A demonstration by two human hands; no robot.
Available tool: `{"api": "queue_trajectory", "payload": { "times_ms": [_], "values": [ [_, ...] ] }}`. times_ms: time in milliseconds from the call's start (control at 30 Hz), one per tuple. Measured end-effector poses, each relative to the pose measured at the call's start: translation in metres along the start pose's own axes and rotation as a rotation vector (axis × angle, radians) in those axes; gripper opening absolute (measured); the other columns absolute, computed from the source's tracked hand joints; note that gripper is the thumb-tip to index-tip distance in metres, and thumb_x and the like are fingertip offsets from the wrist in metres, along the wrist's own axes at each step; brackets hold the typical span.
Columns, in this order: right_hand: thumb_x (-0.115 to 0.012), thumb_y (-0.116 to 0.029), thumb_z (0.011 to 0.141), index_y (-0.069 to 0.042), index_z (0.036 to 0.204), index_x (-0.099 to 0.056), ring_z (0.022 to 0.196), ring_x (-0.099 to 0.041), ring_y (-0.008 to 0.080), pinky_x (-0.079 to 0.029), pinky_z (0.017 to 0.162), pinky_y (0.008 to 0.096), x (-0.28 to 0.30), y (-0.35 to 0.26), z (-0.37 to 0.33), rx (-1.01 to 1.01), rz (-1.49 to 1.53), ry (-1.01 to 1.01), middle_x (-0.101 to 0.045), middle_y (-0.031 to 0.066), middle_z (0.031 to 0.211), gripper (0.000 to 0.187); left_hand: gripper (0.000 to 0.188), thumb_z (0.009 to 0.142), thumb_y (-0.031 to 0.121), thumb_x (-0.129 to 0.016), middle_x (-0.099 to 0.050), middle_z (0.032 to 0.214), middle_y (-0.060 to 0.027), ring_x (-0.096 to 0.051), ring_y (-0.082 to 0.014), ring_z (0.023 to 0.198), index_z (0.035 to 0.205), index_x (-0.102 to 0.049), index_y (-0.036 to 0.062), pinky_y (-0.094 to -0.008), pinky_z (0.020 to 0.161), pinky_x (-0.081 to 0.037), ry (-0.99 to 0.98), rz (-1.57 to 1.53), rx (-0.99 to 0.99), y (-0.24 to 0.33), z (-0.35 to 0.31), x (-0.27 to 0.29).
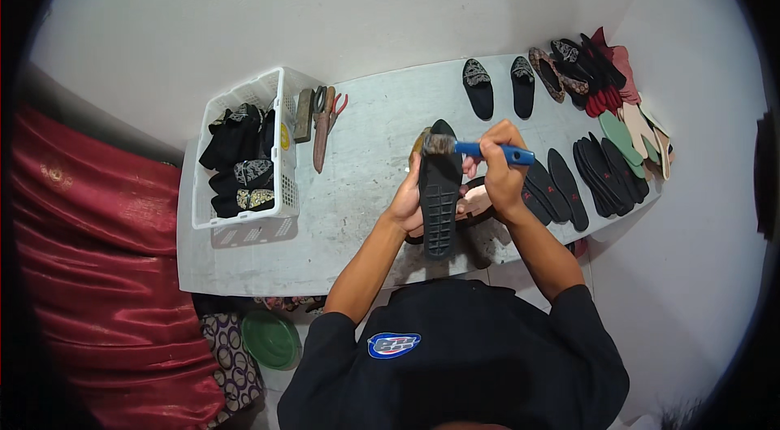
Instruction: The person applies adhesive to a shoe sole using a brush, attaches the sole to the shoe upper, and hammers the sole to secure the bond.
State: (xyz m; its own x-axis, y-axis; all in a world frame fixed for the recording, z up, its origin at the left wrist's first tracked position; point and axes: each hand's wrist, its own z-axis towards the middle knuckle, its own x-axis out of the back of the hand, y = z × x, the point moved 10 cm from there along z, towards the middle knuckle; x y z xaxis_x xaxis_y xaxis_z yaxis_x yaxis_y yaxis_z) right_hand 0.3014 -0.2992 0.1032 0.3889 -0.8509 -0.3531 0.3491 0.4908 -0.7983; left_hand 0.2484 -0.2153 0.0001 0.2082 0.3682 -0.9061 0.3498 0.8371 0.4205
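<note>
- The left hand [404, 203] holds the sole [439, 219] between thumb and bent fingers, above the near part of the table [349, 223].
- The right hand [502, 164] has its fingers closed on the brush [468, 148]; the bristles are over the sole's far part.
- The basket [288, 178] stands at left.

White basket [287, 178], dark shoes [227, 144] inside. Just right of basket: brown block [304, 116], then red-handled pliers [339, 107]. Left of basket: red curtain [97, 267]. Lower than basket: green basin [270, 341], circle-patterned item [231, 353] beside it. Well right of basket: black slippers [482, 99], flat green pieces [620, 138].
</note>
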Motion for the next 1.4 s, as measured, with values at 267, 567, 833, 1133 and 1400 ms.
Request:
{"api": "queue_trajectory", "payload": {
  "times_ms": [267, 567, 833, 1133, 1400],
  "values": [
    [-0.050, 0.000, 0.092, -0.001, 0.082, -0.046, 0.053, -0.058, 0.0110, -0.047, 0.046, 0.0224, -0.017, -0.006, -0.034, 0.021, -0.088, -0.195, -0.052, 0.0075, 0.073, 0.010, 0.087, 0.092, 0.073, -0.014, -0.060, 0.094, -0.0151, -0.060, -0.0285, 0.086, 0.127, -0.048, 0.0012, -0.0399, 0.082, -0.053, 0.069, -0.003, 0.030, -0.001, -0.010, -0.001],
    [-0.049, -0.003, 0.094, -0.001, 0.083, -0.046, 0.055, -0.059, 0.0125, -0.045, 0.044, 0.0223, -0.016, -0.003, -0.033, -0.019, -0.016, -0.048, -0.050, 0.0080, 0.076, 0.011, 0.093, 0.089, 0.077, -0.019, -0.059, 0.102, -0.0133, -0.059, -0.0240, 0.091, 0.130, -0.048, -0.0020, -0.0434, 0.078, -0.054, -0.109, -0.062, -0.016, -0.008, -0.005, 0.004],
    [-0.047, -0.001, 0.092, 0.001, 0.085, -0.044, 0.056, -0.059, 0.0156, -0.052, 0.047, 0.0275, 0.003, -0.013, -0.036, -0.067, 0.078, 0.039, -0.050, 0.0099, 0.077, 0.008, 0.094, 0.090, 0.076, -0.017, -0.058, 0.099, -0.0182, -0.059, -0.0315, 0.079, 0.131, -0.044, -0.0042, -0.0450, 0.076, -0.050, 0.135, -0.001, 0.062, -0.002, -0.014, 0.014],
    [-0.051, -0.003, 0.092, -0.001, 0.083, -0.048, 0.052, -0.057, 0.0117, -0.057, 0.065, 0.0337, -0.012, -0.014, -0.069, 0.066, -0.055, -0.149, -0.053, 0.0083, 0.072, 0.010, 0.088, 0.086, 0.080, -0.024, -0.059, 0.085, -0.0182, -0.061, -0.0288, 0.070, 0.113, -0.048, 0.0004, -0.0452, 0.059, -0.054, -0.138, -0.240, 0.159, -0.011, -0.011, -0.021],
    [-0.050, -0.002, 0.093, 0.000, 0.083, -0.047, 0.056, -0.060, 0.0133, -0.051, 0.050, 0.0257, -0.010, -0.005, -0.040, -0.134, 0.054, -0.035, -0.052, 0.0079, 0.076, 0.010, 0.078, 0.094, 0.068, -0.027, -0.060, 0.088, -0.0230, -0.061, -0.0360, 0.070, 0.117, -0.053, -0.0016, -0.0429, 0.061, -0.054, 0.055, -0.162, 0.134, -0.006, -0.001, -0.003]
  ]
}}
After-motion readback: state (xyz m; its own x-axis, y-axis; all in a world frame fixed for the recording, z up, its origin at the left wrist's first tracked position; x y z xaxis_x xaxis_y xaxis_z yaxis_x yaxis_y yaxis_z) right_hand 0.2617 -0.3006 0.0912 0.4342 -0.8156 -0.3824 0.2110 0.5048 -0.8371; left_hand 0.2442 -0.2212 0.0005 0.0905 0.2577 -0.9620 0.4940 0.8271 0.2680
